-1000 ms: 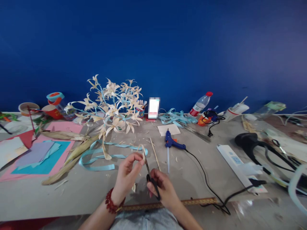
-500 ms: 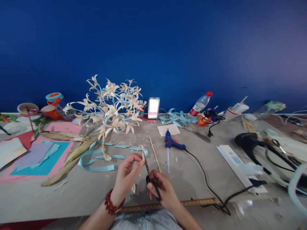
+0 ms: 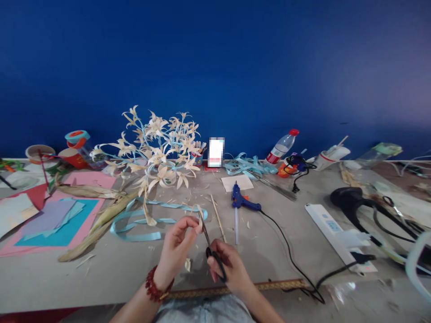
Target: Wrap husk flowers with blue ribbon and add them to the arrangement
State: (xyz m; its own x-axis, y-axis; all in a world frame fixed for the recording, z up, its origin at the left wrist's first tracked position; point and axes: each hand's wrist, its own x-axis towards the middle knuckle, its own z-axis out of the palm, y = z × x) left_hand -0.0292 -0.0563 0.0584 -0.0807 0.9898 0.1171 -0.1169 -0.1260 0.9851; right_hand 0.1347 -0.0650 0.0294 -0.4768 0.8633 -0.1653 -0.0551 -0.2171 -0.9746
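Between the fingertips of my left hand (image 3: 180, 242) is a small cream strip of husk (image 3: 200, 221), pinched upright. My right hand (image 3: 229, 264) is closed round the black handles of a pair of scissors (image 3: 208, 241). The blades point up and away, against the strip beside my left fingertips; whether they are parted is too small to tell. Just beyond my hands lies a loose light-blue ribbon (image 3: 141, 236). A thin wooden stick (image 3: 218, 219) lies beyond the scissors. Further off stands a bunch of cream husk flowers (image 3: 161, 175) on blue-wrapped stems.
A blue glue gun (image 3: 244, 202) with a black cord stands right of the stick. To the right lies a white power strip (image 3: 333, 233). Dry corn husks (image 3: 107, 220) and coloured paper sheets (image 3: 81, 229) cover the left. A plastic bottle (image 3: 282, 147) leans at the back wall.
Both hands stay almost in place. The cream strip at the scissor blades has shifted slightly, its curled tip now lower beside the blades.
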